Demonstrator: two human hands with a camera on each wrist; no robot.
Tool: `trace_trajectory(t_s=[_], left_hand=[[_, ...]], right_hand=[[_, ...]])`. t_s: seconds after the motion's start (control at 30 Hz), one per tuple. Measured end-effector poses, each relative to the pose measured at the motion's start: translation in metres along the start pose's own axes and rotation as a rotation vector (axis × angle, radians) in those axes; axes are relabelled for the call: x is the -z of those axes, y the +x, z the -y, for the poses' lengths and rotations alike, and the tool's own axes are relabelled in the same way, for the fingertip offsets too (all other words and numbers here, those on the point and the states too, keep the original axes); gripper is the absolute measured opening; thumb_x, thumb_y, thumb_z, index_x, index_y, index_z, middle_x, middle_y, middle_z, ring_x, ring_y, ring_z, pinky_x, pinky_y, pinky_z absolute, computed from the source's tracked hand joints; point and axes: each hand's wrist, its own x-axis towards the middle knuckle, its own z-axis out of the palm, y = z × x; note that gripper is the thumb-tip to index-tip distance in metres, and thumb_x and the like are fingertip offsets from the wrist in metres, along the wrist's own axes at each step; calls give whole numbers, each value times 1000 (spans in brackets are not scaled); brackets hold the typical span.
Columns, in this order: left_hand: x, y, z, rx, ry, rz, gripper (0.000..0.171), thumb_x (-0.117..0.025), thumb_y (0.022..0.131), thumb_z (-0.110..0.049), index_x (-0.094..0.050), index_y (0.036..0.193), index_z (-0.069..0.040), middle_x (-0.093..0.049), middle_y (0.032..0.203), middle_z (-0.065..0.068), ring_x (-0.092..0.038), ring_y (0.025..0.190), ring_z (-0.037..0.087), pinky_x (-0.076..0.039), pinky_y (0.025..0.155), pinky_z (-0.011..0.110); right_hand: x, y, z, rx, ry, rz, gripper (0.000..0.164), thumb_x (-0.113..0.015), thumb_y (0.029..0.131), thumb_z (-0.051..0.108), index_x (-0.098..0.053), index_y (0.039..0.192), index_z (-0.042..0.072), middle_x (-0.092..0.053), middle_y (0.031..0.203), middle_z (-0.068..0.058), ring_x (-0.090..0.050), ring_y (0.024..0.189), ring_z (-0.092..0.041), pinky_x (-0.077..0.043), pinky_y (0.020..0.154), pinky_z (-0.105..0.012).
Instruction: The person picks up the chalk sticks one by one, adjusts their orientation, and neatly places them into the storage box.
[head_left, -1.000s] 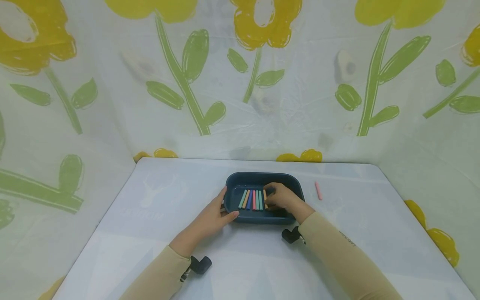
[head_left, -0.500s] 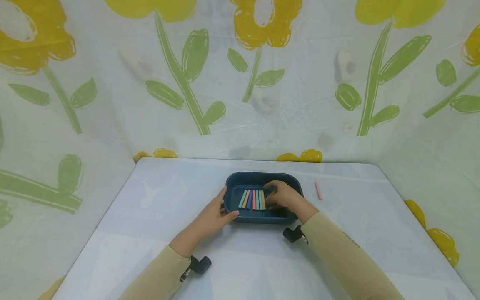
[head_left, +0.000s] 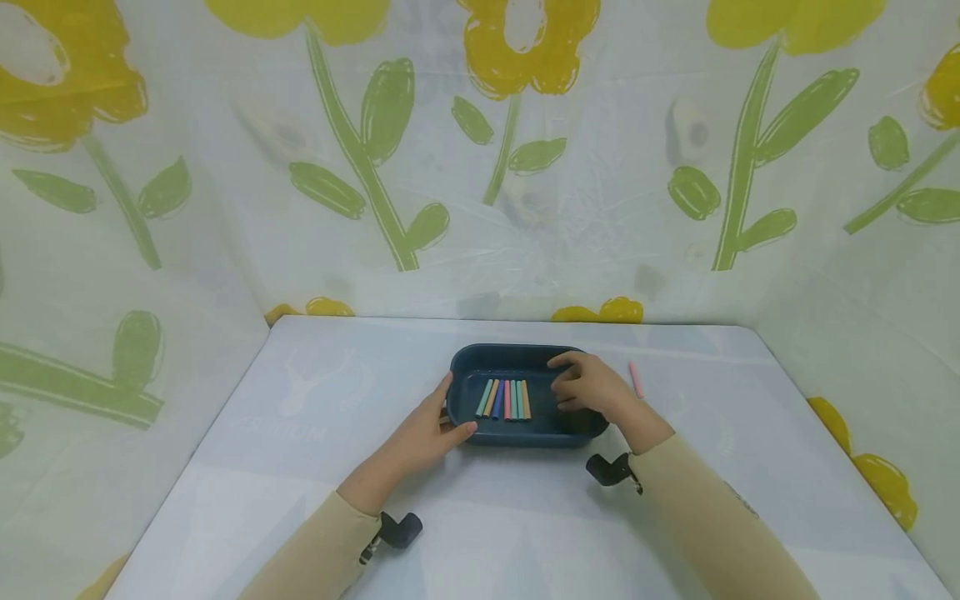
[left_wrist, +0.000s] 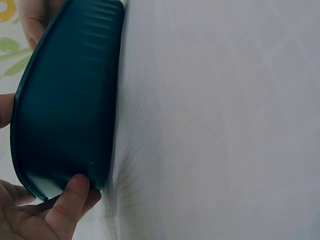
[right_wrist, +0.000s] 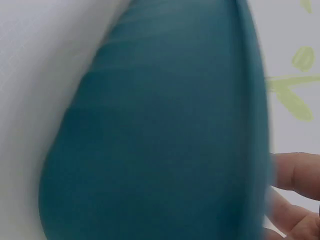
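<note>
A dark blue rectangular tray [head_left: 525, 438] lies on the table, holding a row of several coloured chalk sticks [head_left: 507, 400] side by side: green, orange, blue and pink. My left hand [head_left: 420, 435] grips the tray's left end, its thumb at the near rim and fingers against the end wall. In the left wrist view those fingers [left_wrist: 70, 205] bend against the tray's outer wall [left_wrist: 65, 110]. Over the tray's right part, my right hand [head_left: 594, 390] hovers with loosely bent fingers and nothing between them. In the right wrist view, fingers [right_wrist: 295, 172] show beyond the tray's rim.
One pink chalk stick [head_left: 636, 378] lies on the white table [head_left: 517, 517] to the right of the tray, just behind the right wrist. A flower-printed sheet [head_left: 585, 217] hangs behind and beside the table.
The right hand pushed the rightmost orange chalk stick left against the row, let go of it, then drew back to the right and up. The left hand stayed on the tray.
</note>
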Motion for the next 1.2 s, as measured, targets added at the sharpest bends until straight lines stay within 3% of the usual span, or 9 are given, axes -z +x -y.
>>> trace_trajectory(t_s=[0.13,0.3,0.73,1.2], left_hand=[[0,0,0,1,-2,1,97,-67,93,-50,-10,162,-11,-22,164,18,-39,142,35,-33,116,49],[0,0,0,3,0,2,98,-66,93,-51,-10,162,-11,-22,164,17,-40,142,34,-33,116,49],[-2,1,1,-6,8,2,98,-66,93,-52,-9,162,-11,-23,163,18,-42,141,34,-34,116,49],[0,0,1,-7,2,1,98,-65,93,-52,-8,162,-12,-22,164,17,-41,141,34,-33,116,48]], right_hand=[[9,-8,0,29,28,1,47,-57,98,-2,-44,143,-6,-58,118,-32,-66,102,-42,-61,82,-40],[19,-16,0,38,38,-20,47,-58,100,1,-43,144,-6,-57,121,-31,-63,110,-43,-60,85,-39],[53,-33,-16,82,-102,-135,49,-60,101,12,-44,145,0,-56,126,-26,-65,107,-36,-59,87,-37],[78,-24,-51,78,-256,-250,49,-59,102,16,-44,145,-1,-58,126,-27,-66,105,-37,-59,86,-43]])
